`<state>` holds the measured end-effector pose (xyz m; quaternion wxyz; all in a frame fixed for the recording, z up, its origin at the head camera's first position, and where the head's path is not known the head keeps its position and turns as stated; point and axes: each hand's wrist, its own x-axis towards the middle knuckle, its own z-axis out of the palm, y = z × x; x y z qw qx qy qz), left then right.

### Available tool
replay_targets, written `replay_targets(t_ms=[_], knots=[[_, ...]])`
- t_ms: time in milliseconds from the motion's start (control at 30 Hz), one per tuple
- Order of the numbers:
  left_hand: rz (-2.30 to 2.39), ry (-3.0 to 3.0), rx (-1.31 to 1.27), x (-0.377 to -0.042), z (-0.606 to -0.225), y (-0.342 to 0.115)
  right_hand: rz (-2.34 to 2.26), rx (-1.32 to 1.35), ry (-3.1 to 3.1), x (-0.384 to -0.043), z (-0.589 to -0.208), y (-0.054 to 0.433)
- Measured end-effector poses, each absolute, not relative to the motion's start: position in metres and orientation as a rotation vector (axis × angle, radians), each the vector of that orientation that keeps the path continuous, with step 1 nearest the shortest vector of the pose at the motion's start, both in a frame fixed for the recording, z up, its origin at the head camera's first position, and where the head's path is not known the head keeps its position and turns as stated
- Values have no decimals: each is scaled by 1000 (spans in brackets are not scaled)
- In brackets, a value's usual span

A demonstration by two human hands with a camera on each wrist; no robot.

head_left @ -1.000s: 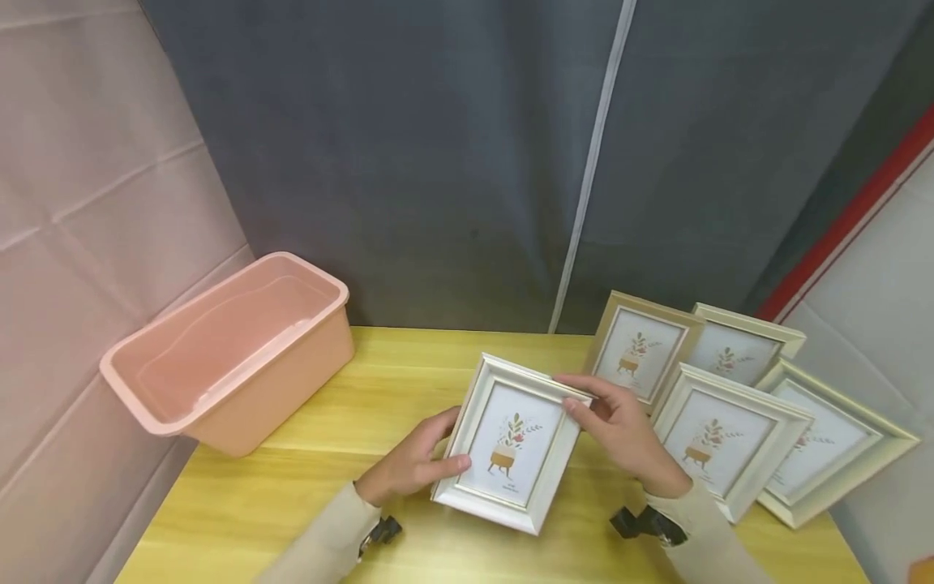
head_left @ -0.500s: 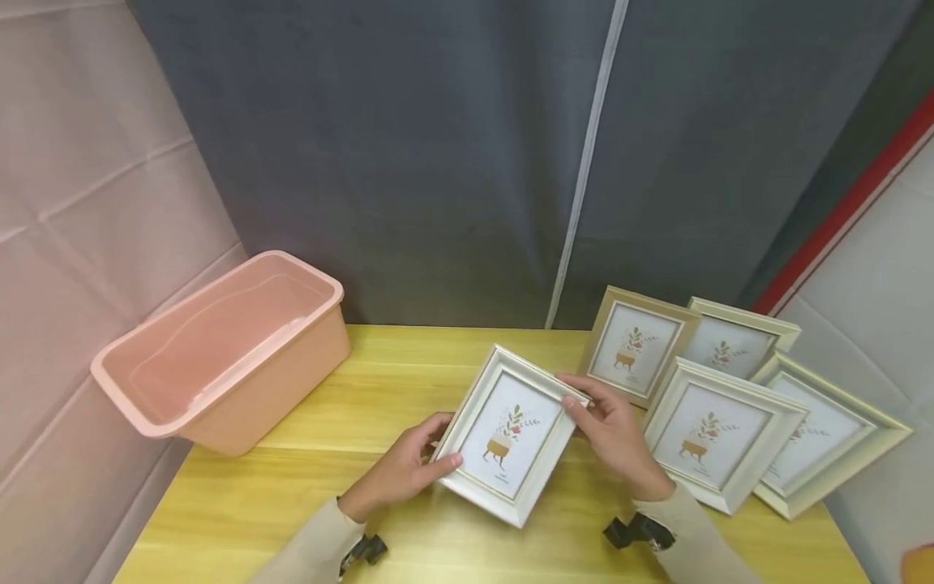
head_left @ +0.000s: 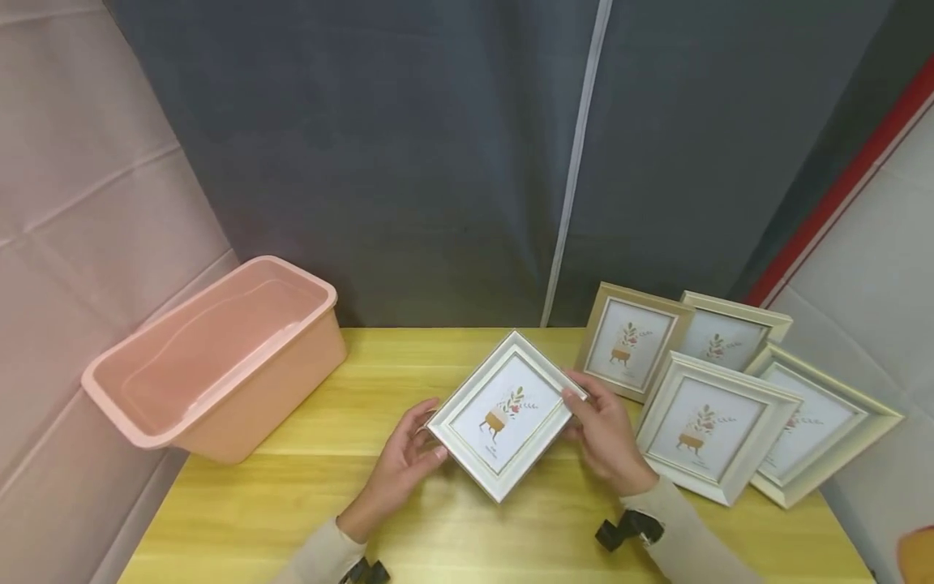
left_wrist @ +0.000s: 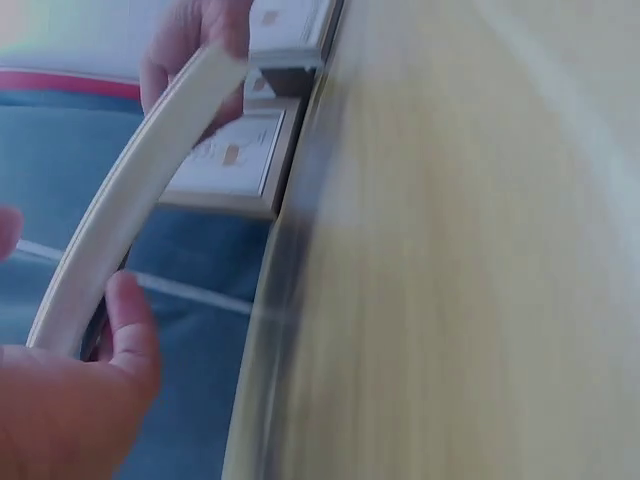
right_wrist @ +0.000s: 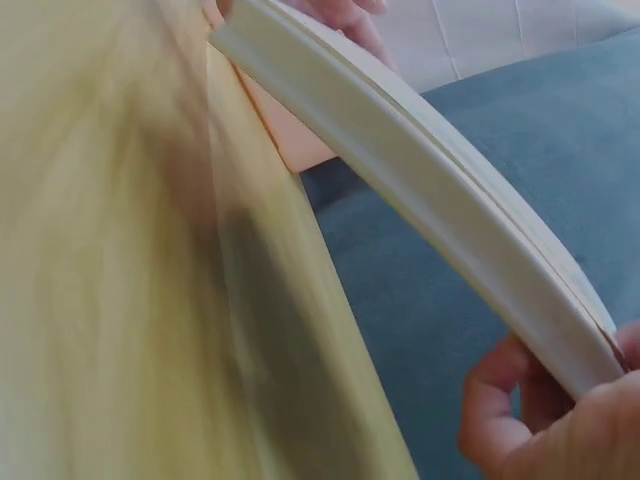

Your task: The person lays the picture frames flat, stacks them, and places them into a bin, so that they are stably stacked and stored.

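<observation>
A silver-white picture frame (head_left: 503, 418) with a potted-plant print is held up over the table, tilted so that one corner points toward me. My left hand (head_left: 400, 466) grips its left corner, thumb on the front and fingers behind. At the opposite corner my right hand (head_left: 604, 430) pinches the edge, thumb on the face and the other fingers hidden behind. Both wrist views show the frame's pale side edge (left_wrist: 130, 200) running between the two hands. In the right wrist view, curled fingers (right_wrist: 495, 400) hold the lower end of the frame.
Several similar frames stand at the right: a tan one (head_left: 633, 341), a cream one behind it (head_left: 730, 341), a white one (head_left: 715, 430) and a wide cream one (head_left: 817, 426). A pink plastic bin (head_left: 270, 381) sits at the left of the wooden table (head_left: 292, 511). A grey curtain (head_left: 401, 162) hangs behind.
The held picture frame has turned clockwise between both hands, and its left corner has risen with the left hand. Both hands keep their hold. The whole scene has shifted slightly left.
</observation>
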<state>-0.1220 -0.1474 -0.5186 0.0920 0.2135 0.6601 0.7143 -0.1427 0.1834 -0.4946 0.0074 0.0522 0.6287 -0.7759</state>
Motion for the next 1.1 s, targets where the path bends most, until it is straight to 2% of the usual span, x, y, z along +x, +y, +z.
replay_targets(t_ms=[500, 1100], knots=[[2370, 1906, 468, -114, -527, -131, -2556, 393, 1756, -136, -506, 161], [2297, 1920, 249, -124, -523, -155, -2306, 118, 1993, -121, -506, 154]])
